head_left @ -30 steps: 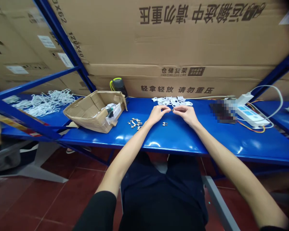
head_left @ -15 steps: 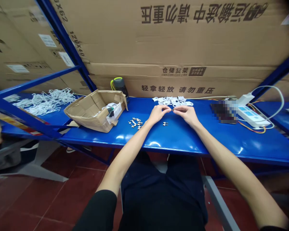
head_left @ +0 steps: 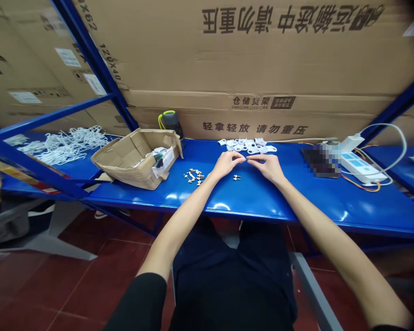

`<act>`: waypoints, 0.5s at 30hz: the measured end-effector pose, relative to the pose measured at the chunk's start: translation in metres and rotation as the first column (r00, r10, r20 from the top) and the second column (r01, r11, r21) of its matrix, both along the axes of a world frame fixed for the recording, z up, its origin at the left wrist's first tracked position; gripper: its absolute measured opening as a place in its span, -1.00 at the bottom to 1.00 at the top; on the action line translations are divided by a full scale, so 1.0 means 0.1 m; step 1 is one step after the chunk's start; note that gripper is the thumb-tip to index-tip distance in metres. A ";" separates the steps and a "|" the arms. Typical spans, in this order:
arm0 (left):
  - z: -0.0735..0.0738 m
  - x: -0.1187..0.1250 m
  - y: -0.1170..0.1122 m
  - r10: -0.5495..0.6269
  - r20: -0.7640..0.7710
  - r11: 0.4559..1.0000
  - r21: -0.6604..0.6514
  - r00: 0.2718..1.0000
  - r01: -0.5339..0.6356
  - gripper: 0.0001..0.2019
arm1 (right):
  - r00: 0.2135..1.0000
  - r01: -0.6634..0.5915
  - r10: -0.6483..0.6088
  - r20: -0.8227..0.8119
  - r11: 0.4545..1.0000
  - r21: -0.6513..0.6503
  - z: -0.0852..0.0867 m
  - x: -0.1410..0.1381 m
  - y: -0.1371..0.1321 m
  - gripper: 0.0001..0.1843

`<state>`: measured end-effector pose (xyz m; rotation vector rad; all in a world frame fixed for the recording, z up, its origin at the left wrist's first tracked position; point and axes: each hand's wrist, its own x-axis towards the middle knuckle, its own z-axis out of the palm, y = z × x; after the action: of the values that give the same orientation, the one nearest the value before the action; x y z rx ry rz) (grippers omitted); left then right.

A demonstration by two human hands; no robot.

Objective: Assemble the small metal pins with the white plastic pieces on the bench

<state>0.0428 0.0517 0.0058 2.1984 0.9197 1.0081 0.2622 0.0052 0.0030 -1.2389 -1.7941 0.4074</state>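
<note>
Over the blue tabletop, my left hand (head_left: 227,164) and my right hand (head_left: 268,166) meet almost fingertip to fingertip. Each is closed in a pinch, thumb against fingers. Whatever sits between the fingertips is too small to make out. Just below, between my wrists, lie small brass-coloured screw-like parts (head_left: 237,177). More of the same kind form a loose pile (head_left: 194,176) left of my left forearm. Behind my hands, white plastic pieces with round holes (head_left: 247,145) are spread near the back edge.
A worn cardboard box (head_left: 131,172) with bagged items stands at left, a dark bottle (head_left: 172,122) behind it. At right lie a power strip (head_left: 364,168) with cables and a blurred dark object (head_left: 320,161). White wire hooks (head_left: 65,145) heap beyond the blue frame (head_left: 100,59).
My right fingertips have shifted very slightly, and the small dark bit between the hands shows less clearly. Both arms and the parts on the table stay in place.
</note>
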 end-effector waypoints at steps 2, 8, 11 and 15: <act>-0.01 0.01 0.00 -0.014 -0.003 1.000 0.001 1.000 0.014 -0.77 | 0.999 -0.014 0.013 0.051 1.000 0.021 0.01 -0.01 -0.02 -0.67; -0.01 0.01 -0.01 -0.005 0.057 1.000 -0.001 0.998 0.005 -0.80 | 1.000 -0.018 0.018 -0.017 1.000 0.014 0.02 -0.03 -0.01 -0.63; 0.00 0.01 -0.01 0.011 0.072 1.000 0.000 0.997 -0.011 -0.81 | 0.996 -0.023 0.024 -0.083 1.000 0.007 0.01 -0.03 0.01 -0.58; 0.03 0.01 -0.03 -0.003 0.094 1.000 0.007 0.996 0.002 -0.82 | 0.984 -0.018 0.010 -0.177 0.999 -0.041 0.00 -0.02 0.05 -0.49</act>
<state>0.0435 0.0489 0.0087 2.1377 0.8716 1.1052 0.2602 0.0097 0.0030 -1.1816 -1.6511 0.5486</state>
